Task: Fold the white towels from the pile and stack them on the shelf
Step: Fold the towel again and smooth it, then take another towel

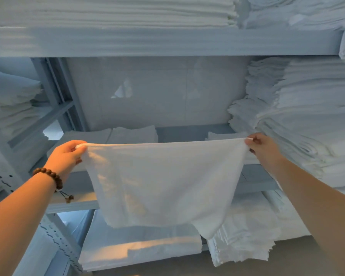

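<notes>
A white towel [163, 184] hangs spread out in front of the grey metal shelf [163, 42]. My left hand [66, 156] pinches its upper left corner, and my right hand [264, 150] pinches its upper right corner. The top edge is stretched almost level between them. The lower edge hangs uneven, with one corner drooping at the lower right. Low folded towels [127, 134] lie on the middle shelf board behind the held towel. A brown bead bracelet [49, 176] circles my left wrist.
A tall stack of folded white linen [307, 116] fills the right side of the middle shelf. More stacks [127, 10] sit on the top shelf. Folded linen [245, 242] lies on the lower shelf. A perforated upright post [54, 236] stands at the lower left.
</notes>
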The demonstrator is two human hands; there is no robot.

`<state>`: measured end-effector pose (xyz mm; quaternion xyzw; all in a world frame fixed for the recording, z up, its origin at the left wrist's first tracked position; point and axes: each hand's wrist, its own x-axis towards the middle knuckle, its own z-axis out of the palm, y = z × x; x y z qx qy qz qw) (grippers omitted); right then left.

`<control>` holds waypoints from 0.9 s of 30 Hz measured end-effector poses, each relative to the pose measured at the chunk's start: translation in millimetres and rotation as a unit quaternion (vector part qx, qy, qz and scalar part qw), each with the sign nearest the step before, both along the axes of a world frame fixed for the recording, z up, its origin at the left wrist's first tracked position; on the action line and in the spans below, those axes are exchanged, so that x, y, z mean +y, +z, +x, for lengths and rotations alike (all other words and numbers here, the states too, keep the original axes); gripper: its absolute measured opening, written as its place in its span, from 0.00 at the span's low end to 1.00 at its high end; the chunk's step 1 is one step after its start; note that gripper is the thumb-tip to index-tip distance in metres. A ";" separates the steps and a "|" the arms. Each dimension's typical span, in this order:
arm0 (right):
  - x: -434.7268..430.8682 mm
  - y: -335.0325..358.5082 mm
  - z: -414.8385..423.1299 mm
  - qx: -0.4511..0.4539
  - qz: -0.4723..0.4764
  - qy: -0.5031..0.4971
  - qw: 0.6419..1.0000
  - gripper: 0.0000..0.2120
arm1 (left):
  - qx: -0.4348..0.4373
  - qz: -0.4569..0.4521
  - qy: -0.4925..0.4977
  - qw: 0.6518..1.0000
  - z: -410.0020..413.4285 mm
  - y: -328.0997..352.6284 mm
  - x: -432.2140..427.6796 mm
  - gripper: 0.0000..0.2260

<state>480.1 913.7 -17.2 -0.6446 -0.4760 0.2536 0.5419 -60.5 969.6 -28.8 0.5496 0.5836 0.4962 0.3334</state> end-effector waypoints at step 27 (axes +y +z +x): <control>-30.5 6.9 -156.1 0.291 -0.037 -0.017 0.956 0.09 | -0.238 -0.061 0.102 0.964 229.5 1.5 -64.8 0.05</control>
